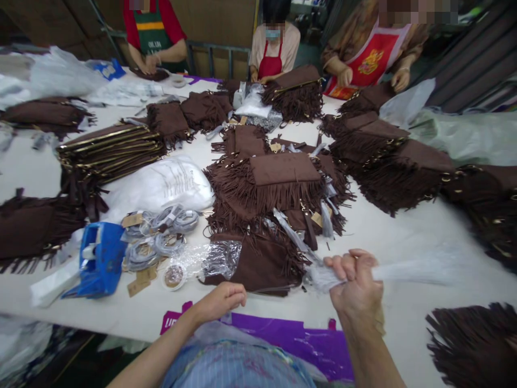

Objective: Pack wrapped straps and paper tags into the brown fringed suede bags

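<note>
My right hand [355,280] is closed in a fist around crumpled clear plastic film [416,270], whose blurred end trails off to the right. My left hand [226,299] has its fingers curled together near the table's front edge; whatever may be in them is hidden. Just beyond it lies a flat brown pouch [262,264] with a piece of clear wrap [222,257] on its left part. Farther back is a heap of brown fringed bags [285,170], with paper tags and plastic-wrapped straps among them.
Left of the pouch are a tape roll [173,276], coiled grey cords [155,245] and a blue tape dispenser [100,258]. A white plastic bag [161,183] and stacked zipped pouches [113,148] lie behind. Purple plastic [283,328] hangs at the front edge. Three people stand or sit across the table.
</note>
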`<state>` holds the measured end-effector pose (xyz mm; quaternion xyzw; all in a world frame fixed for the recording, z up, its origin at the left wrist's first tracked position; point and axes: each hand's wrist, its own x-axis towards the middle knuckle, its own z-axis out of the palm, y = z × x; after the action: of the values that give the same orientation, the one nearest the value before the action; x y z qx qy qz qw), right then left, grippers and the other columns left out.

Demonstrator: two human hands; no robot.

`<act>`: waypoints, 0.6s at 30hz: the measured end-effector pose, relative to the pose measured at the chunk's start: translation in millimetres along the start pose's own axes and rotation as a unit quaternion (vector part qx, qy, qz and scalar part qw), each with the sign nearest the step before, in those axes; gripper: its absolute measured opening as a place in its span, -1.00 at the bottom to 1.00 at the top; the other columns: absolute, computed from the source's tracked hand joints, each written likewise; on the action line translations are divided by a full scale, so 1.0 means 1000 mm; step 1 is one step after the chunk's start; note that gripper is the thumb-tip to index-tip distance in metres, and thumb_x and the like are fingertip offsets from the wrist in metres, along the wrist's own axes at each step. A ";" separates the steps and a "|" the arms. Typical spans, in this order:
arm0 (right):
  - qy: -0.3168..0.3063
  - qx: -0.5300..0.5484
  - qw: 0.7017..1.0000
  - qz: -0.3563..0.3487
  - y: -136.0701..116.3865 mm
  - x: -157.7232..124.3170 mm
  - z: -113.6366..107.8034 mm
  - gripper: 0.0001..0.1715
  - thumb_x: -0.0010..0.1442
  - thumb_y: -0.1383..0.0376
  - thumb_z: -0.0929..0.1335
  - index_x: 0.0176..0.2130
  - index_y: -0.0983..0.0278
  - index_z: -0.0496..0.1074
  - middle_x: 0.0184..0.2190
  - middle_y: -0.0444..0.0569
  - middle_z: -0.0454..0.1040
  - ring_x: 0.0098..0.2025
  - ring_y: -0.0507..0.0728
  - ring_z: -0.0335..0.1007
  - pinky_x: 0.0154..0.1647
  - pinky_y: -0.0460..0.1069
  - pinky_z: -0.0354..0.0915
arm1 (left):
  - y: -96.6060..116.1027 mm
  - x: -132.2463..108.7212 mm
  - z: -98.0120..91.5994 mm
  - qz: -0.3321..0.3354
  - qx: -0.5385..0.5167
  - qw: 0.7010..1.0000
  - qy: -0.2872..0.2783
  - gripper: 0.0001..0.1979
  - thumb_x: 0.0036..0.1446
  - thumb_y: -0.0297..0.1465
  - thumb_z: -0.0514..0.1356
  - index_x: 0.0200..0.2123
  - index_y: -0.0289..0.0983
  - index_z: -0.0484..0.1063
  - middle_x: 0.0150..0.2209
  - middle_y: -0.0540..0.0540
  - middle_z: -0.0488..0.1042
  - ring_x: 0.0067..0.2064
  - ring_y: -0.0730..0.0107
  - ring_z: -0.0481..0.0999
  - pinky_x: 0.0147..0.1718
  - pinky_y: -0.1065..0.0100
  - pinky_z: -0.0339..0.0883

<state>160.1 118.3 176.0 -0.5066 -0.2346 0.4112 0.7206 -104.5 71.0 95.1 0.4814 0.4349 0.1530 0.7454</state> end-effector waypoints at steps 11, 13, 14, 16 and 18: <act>-0.092 -0.101 0.955 0.264 0.072 -0.086 -0.044 -0.46 0.04 -0.14 0.44 -0.30 0.28 0.48 -0.59 -0.16 0.42 -0.51 0.07 0.39 -0.46 -0.03 0.39 | 0.007 0.021 0.032 0.016 -0.033 0.997 0.069 -0.66 0.08 -0.08 0.05 -0.45 -0.25 0.28 -0.68 0.20 0.01 -0.61 0.53 -0.04 -0.59 0.43 -0.16; -0.110 -0.126 0.953 0.253 0.081 -0.089 -0.035 -0.39 0.01 -0.18 0.44 -0.25 0.30 0.51 -0.45 0.00 0.55 -0.38 0.16 0.48 -0.45 -0.02 0.40 | 0.010 0.023 0.040 0.020 -0.022 0.998 0.061 -0.69 0.07 -0.12 0.06 -0.48 -0.26 0.30 -0.69 0.20 0.03 -0.61 0.53 -0.03 -0.59 0.43 -0.16; -0.115 -0.130 0.953 0.249 0.084 -0.089 -0.030 -0.36 0.00 -0.19 0.44 -0.23 0.31 0.51 -0.40 0.05 0.58 -0.37 0.18 0.49 -0.47 -0.03 0.38 | 0.010 0.024 0.043 0.020 -0.014 0.998 0.060 -0.71 0.07 -0.16 0.07 -0.49 -0.27 0.31 -0.70 0.19 0.04 -0.61 0.53 -0.02 -0.59 0.44 -0.15; -0.123 -0.127 0.954 0.243 0.088 -0.086 -0.022 -0.34 0.03 -0.20 0.42 -0.18 0.30 0.51 -0.35 0.07 0.59 -0.43 0.14 0.45 -0.55 -0.06 0.32 | 0.010 0.024 0.051 0.019 0.004 0.998 0.066 -0.75 0.05 -0.22 0.06 -0.51 -0.27 0.32 -0.69 0.17 0.07 -0.60 0.52 0.01 -0.58 0.45 -0.11; -0.142 -0.123 0.956 0.226 0.091 -0.087 -0.017 -0.36 0.09 -0.17 0.39 -0.12 0.28 0.48 -0.37 0.02 0.58 -0.55 0.06 0.37 -0.60 -0.08 0.28 | 0.010 0.024 0.056 0.014 0.021 0.997 0.078 -0.76 0.05 -0.26 0.05 -0.52 -0.28 0.32 -0.67 0.15 0.12 -0.59 0.52 0.07 -0.57 0.45 -0.05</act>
<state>92.6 50.9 92.4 -0.5672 -0.2629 0.5992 0.5001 -44.3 58.2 100.3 0.4899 0.4880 0.1911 0.6966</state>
